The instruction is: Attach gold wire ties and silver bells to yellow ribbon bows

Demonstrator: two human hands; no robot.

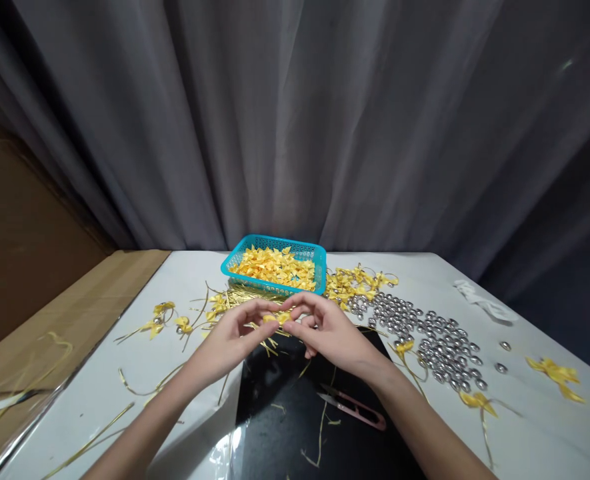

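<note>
I see both bare hands meeting in the middle of the scene, the left hand (247, 328) and the right hand (329, 328) pinching a small, shiny yellow ribbon piece (277, 318) between thumbs and fingertips. I find that piece over the far end of a smooth black rectangular mat (279, 430), though the fingers hide part of its shape. Just beyond, on the white tabletop (195, 273), I make out a heap of thin gold metallic strips (239, 298) beside a turquoise plastic mesh basket (321, 267) filled with yellow ribbon bows (275, 263). To the right I have a spread of round, shiny silver beads (399, 317). On the mat, near the right forearm, lie small pink-handled metal snips (359, 411).
</note>
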